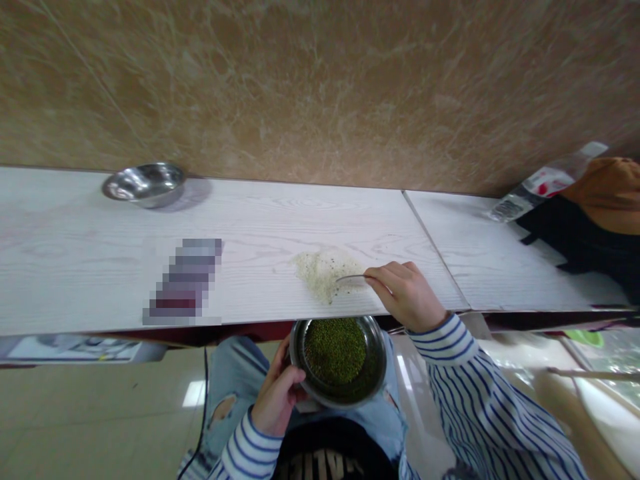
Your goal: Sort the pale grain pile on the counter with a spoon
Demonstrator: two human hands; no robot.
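My left hand [278,392] grips the left rim of a steel bowl [376,380], thumb over the edge, and the bowl sits over my lap just below the counter's front edge. Small green beans that look like mung beans [336,350] cover much of the bowl's inside. Above the counter, my right hand [407,293] is closed around a thin metal spoon [353,276], seen nearly edge-on. Its tip touches or hovers at the right part of a spread heap of pale grains [320,270], like rice, with dark specks among them.
An empty-looking steel bowl [146,185] stands at the back left of the white counter [260,227]. A blurred-out flat object [185,283] lies left of the grains. At the right are a clear plastic bottle [545,183] on its side and black and brown cloth [590,227].
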